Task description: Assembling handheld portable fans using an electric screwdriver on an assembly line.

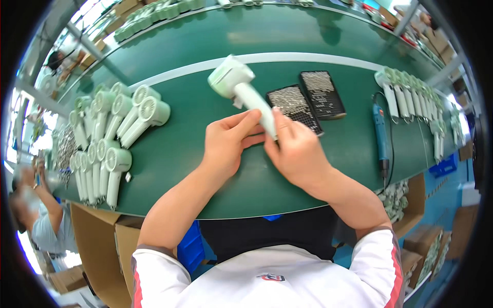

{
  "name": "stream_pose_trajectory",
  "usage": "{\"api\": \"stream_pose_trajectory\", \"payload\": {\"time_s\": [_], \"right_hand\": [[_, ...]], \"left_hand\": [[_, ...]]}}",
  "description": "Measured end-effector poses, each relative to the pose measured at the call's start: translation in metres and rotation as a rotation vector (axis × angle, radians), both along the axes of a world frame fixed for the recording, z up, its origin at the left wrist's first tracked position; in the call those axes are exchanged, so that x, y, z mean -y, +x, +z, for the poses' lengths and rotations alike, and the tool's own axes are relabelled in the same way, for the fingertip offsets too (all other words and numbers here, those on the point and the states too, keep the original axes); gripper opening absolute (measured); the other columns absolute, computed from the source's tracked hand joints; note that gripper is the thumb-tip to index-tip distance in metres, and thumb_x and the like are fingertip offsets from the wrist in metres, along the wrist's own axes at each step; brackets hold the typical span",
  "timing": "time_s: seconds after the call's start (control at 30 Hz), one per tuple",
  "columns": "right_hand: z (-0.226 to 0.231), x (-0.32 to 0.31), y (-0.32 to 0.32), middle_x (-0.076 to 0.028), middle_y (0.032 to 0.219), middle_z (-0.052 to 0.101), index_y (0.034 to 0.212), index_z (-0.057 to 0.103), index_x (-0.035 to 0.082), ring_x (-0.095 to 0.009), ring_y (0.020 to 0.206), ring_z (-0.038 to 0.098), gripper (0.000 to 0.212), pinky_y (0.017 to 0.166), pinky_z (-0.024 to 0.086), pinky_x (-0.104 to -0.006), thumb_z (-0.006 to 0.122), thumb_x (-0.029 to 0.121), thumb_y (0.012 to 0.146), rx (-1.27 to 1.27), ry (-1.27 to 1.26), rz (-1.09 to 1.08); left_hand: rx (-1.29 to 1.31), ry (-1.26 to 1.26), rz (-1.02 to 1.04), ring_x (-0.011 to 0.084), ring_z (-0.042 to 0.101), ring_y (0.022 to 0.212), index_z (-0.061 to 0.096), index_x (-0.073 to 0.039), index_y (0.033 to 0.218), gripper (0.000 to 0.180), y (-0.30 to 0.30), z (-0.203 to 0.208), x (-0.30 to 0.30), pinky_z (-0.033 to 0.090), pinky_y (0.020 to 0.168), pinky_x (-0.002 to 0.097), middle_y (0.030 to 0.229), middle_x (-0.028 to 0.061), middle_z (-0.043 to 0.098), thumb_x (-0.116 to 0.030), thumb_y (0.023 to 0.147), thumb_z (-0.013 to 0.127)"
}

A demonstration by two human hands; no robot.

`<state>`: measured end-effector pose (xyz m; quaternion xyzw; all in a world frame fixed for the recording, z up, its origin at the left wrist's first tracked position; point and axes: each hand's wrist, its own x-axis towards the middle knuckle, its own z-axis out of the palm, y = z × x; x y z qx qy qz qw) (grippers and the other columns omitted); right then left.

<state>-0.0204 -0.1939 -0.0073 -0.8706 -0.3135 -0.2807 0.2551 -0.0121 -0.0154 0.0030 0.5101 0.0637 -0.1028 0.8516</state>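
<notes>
Handheld fan (239, 87), pale green-white, held above green table (205, 118); head up and away, handle end pinched between both hands. Left hand (226, 141) fingers closed on handle; right hand (295, 149) likewise. Two black screw trays (308, 100) just beyond; blue electric screwdriver (380, 133) to the right.

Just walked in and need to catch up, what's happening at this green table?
A person holds a pale green handheld fan over the green table, both hands on its handle: left hand, right hand. More fans lie piled to the left and a row to the right, beside a blue electric screwdriver and two black trays.
</notes>
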Motion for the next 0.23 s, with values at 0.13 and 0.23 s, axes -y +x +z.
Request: {"api": "stream_pose_trajectory", "payload": {"time_s": [0.13, 0.23], "right_hand": [[-0.005, -0.013, -0.009, -0.032, 0.112, 0.067, 0.123, 0.057, -0.021, -0.032, 0.084, 0.067, 0.051, 0.076, 0.055, -0.0392, 0.065, 0.009, 0.083, 0.187, -0.360, -0.030], [-0.006, -0.020, -0.012, -0.033, 0.116, 0.066, 0.126, 0.056, -0.022, -0.030, 0.086, 0.068, 0.056, 0.078, 0.055, -0.0407, 0.064, 0.009, 0.080, 0.226, -0.448, -0.052]], "left_hand": [[-0.049, 0.169, -0.023, 0.0204, 0.073, 0.095, 0.070, 0.012, 0.116, 0.042, -0.006, 0.002, -0.006, 0.062, 0.083, 0.0341, 0.107, 0.0159, 0.074, -0.024, 0.095, 0.077], [-0.051, 0.210, -0.044, 0.0230, 0.073, 0.096, 0.063, 0.015, 0.125, 0.050, 0.001, -0.003, -0.016, 0.063, 0.085, 0.0365, 0.115, 0.0162, 0.072, -0.023, 0.095, 0.076]]}}
